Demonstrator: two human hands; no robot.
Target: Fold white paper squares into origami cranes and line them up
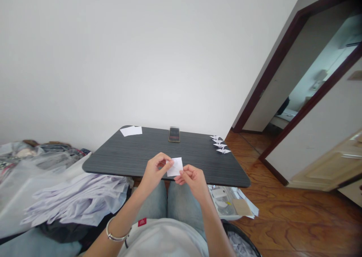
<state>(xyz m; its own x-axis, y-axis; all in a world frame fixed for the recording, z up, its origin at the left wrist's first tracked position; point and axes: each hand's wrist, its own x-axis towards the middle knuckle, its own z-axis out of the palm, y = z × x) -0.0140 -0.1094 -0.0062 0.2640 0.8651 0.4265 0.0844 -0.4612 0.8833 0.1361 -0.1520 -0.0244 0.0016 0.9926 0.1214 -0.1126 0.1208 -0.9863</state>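
Between my two hands, above the near edge of the dark table (135,151), is a small white folded paper square (175,167). My left hand (157,168) pinches its left side between thumb and fingers. Its lower right corner is pinched by my right hand (192,176). At the table's right end several white paper cranes (223,150) stand in a row. White paper sheets (131,131) lie at the far left corner, overlapping.
A phone (174,134) stands at the table's back, near the wall. On the left are heaped clothes and a pile of white cloth or paper (82,196). Below the table's right side sits a white container (226,204); a black-rimmed bin (241,245) holds paper scraps.
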